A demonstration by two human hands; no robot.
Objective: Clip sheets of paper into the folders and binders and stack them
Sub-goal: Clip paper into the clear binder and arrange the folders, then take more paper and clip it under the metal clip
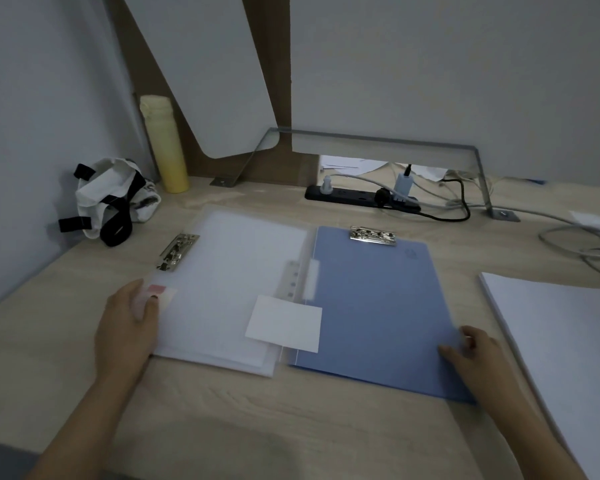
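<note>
An open folder lies flat on the wooden desk. Its translucent white cover (229,282) is spread to the left and its blue back panel (378,306) to the right, with a metal clip (373,235) at the blue panel's top. A second metal clip (177,252) shows at the white cover's upper left edge. A white label (284,323) sits near the spine. My left hand (129,323) presses on the cover's left edge, fingers partly under it. My right hand (471,355) grips the blue panel's lower right edge. A stack of white paper (561,341) lies to the right.
A yellow bottle (163,143) stands at the back left beside a white bag with black straps (111,199). A black power strip (361,199) with plugs and cables runs along the back. Grey cables (582,240) loop at the right. A divider wall closes the back.
</note>
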